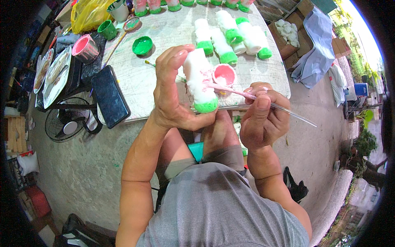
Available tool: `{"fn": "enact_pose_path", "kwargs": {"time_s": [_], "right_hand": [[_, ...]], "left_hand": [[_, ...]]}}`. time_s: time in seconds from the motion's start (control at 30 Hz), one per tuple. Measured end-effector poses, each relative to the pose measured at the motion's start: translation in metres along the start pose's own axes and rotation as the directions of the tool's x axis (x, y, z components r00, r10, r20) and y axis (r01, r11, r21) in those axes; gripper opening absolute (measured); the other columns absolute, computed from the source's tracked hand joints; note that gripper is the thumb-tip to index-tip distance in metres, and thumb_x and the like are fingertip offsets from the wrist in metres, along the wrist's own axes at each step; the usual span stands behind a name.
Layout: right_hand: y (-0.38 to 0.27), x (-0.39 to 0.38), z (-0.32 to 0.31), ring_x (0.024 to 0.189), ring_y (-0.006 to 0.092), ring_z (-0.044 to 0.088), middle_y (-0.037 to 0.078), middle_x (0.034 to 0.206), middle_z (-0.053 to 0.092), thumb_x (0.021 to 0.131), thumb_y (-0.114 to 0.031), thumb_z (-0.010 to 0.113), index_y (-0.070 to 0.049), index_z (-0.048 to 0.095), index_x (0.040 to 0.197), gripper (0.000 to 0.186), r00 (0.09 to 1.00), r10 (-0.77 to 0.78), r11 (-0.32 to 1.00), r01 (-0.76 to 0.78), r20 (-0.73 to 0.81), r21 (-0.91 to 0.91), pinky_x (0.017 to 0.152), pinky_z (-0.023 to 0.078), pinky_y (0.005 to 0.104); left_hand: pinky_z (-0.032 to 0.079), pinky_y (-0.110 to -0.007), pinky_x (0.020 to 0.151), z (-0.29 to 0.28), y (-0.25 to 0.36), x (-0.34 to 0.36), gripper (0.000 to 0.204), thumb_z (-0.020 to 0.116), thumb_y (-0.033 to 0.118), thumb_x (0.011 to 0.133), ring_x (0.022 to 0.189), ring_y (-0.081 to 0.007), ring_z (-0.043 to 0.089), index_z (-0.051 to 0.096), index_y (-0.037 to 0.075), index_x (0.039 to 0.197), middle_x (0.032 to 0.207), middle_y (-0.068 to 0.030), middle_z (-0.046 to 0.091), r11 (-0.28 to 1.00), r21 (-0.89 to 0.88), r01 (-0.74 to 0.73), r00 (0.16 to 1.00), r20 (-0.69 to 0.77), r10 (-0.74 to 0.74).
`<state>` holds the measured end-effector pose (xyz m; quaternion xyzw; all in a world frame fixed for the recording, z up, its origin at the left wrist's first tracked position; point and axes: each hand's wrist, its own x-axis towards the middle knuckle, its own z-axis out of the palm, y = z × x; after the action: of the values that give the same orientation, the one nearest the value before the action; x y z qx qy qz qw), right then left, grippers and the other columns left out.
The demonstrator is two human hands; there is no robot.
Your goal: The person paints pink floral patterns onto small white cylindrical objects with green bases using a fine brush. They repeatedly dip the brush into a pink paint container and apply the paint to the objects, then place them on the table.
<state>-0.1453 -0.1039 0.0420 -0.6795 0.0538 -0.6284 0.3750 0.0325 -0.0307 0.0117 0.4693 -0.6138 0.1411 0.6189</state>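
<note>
My left hand is closed round a white, lumpy cylinder with a green base, holding it upright above the table's front edge. My right hand grips a thin brush with a clear handle; its pink-coated tip touches a rough pink patch on the cylinder. Just behind, a small pink paint pot stands on the table. A green-tipped brush lies partly hidden behind my left hand.
The white table holds several green-based cylinders, a green lid, pink cup, green cup, yellow bag and black phone. A fan stands at left, cardboard boxes at right.
</note>
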Motion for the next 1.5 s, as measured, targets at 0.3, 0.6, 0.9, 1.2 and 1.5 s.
{"fn": "enact_pose_path", "kwargs": {"time_s": [0.3, 0.6, 0.9, 1.2, 1.5], "right_hand": [[-0.002, 0.0, 0.002, 0.082, 0.021, 0.059, 0.014, 0.091, 0.064, 0.105, -0.013, 0.058, 0.0, 0.055, 0.107, 0.013, 0.999, 0.041, 0.999, -0.04, -0.017, 0.022, 0.073, 0.049, 0.0328], [-0.001, 0.0, 0.003, 0.08, 0.02, 0.057, 0.015, 0.09, 0.063, 0.105, -0.014, 0.057, 0.0, 0.054, 0.108, 0.014, 0.998, 0.056, 0.998, -0.054, -0.036, 0.035, 0.07, 0.047, 0.03], [-0.013, 0.007, -0.013, 0.081, 0.0194, 0.053, 0.013, 0.089, 0.062, 0.105, -0.019, 0.06, -0.001, 0.055, 0.105, 0.019, 0.967, 0.246, 0.948, -0.225, -0.069, 0.226, 0.071, 0.045, 0.0303], [-0.003, 0.003, -0.022, 0.081, 0.0146, 0.06, 0.015, 0.097, 0.067, 0.105, -0.014, 0.059, 0.0, 0.055, 0.11, 0.016, 0.929, 0.36, 0.91, -0.33, -0.088, 0.25, 0.076, 0.051, 0.0282], [-0.007, 0.002, -0.014, 0.085, 0.0181, 0.06, 0.016, 0.096, 0.066, 0.105, -0.014, 0.059, 0.002, 0.054, 0.109, 0.017, 0.968, 0.249, 0.95, -0.237, -0.034, 0.202, 0.078, 0.051, 0.0299]], "left_hand": [[0.035, -0.038, 0.103, 0.004, 0.0, -0.002, 0.115, 0.089, 0.024, 0.053, 0.128, -0.0287, 0.047, 0.033, 0.002, 0.152, 0.145, -0.0213, 0.047, 0.999, -0.037, 0.016, 1.0, -0.01, -0.017], [0.034, -0.042, 0.109, 0.005, 0.003, 0.001, 0.114, 0.088, 0.023, 0.056, 0.131, -0.0315, 0.046, 0.031, 0.001, 0.153, 0.146, -0.0234, 0.046, 0.997, -0.074, 0.019, 1.0, -0.015, -0.02], [0.034, -0.046, 0.117, 0.002, -0.004, -0.002, 0.119, 0.085, 0.02, 0.059, 0.136, -0.0339, 0.044, 0.022, 0.0, 0.158, 0.149, -0.0225, 0.041, 0.975, -0.218, 0.044, 0.997, -0.051, -0.057], [0.041, -0.044, 0.115, 0.007, -0.001, 0.004, 0.112, 0.085, 0.007, 0.056, 0.139, -0.0317, 0.045, 0.03, -0.004, 0.153, 0.143, -0.0163, 0.038, 0.919, -0.367, 0.143, 0.986, -0.029, -0.165], [0.036, -0.049, 0.117, 0.008, -0.008, 0.001, 0.114, 0.091, 0.02, 0.056, 0.139, -0.0382, 0.046, 0.032, -0.001, 0.151, 0.143, -0.0151, 0.041, 0.898, -0.423, 0.121, 0.991, 0.006, -0.131]]}}
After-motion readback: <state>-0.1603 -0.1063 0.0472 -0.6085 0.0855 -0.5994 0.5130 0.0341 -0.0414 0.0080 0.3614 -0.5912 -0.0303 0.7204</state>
